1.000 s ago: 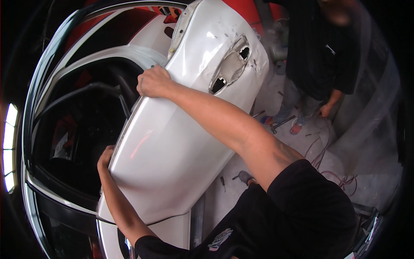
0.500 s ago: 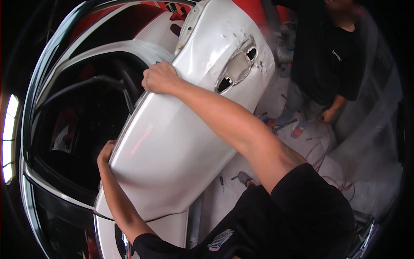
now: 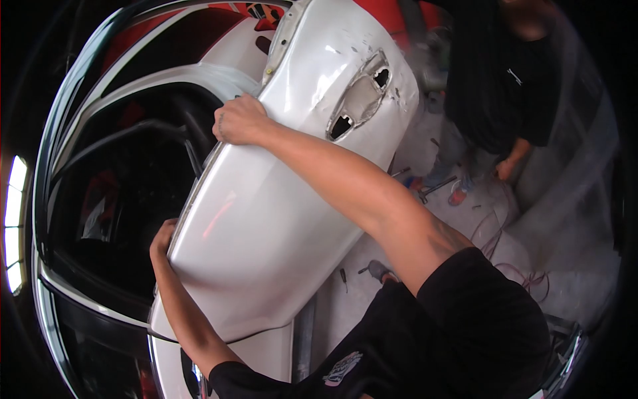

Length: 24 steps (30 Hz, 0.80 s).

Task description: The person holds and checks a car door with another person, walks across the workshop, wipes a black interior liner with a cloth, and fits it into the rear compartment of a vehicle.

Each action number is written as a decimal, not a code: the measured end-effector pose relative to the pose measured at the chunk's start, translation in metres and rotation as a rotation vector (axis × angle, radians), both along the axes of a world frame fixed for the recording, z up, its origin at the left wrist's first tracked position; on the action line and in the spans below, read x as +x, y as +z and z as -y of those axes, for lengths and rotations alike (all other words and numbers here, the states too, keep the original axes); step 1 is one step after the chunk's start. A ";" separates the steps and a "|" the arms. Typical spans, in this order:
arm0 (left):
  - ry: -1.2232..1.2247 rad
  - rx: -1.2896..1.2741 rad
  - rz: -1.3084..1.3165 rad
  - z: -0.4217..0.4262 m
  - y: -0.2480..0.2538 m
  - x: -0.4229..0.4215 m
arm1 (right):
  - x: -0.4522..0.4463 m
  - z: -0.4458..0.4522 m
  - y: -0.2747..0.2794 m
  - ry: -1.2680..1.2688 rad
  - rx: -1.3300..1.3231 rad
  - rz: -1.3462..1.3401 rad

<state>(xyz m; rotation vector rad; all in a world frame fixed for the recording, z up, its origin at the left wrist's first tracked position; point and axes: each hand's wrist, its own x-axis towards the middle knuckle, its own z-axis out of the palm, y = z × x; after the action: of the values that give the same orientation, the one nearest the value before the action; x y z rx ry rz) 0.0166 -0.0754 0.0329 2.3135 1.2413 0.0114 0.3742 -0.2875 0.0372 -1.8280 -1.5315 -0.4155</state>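
Observation:
A white car door point(image 3: 266, 219) stands open beside the car body, seen from above. Near its back end is a bare handle recess point(image 3: 359, 96) with two dark holes and scuffed paint around it. My right hand point(image 3: 240, 120) is closed over the door's upper edge, toward the back end. Lower down the same edge, closer to the hinge side, my left hand point(image 3: 163, 238) grips it with the fingers curled over the inner side. Fingertips of both hands are hidden behind the edge.
A person in a dark shirt point(image 3: 502, 93) stands beyond the door on the right. Tools point(image 3: 438, 189) and a screwdriver point(image 3: 343, 279) lie on the floor, along with a reddish hose point(image 3: 531, 282). The dark car interior point(image 3: 126, 199) is on the left.
The back end of the door has shifted slightly left and up in view, as has my right hand on it. Both hands keep their grip. The other person stays nearby.

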 end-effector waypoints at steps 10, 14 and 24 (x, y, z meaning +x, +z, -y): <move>0.036 -0.008 0.060 -0.055 -0.023 -0.021 | 0.001 -0.006 -0.004 -0.028 0.008 0.028; 0.013 0.026 0.105 -0.019 -0.013 -0.009 | 0.001 -0.003 -0.005 -0.010 0.036 -0.012; 0.038 0.004 0.093 0.025 0.000 0.010 | -0.002 0.002 -0.002 -0.024 0.067 -0.096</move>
<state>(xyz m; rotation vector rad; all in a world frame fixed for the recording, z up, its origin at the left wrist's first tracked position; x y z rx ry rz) 0.0265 -0.1004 0.0328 2.2651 1.2393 0.1338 0.3723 -0.2891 0.0355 -1.7895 -1.4156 -0.3799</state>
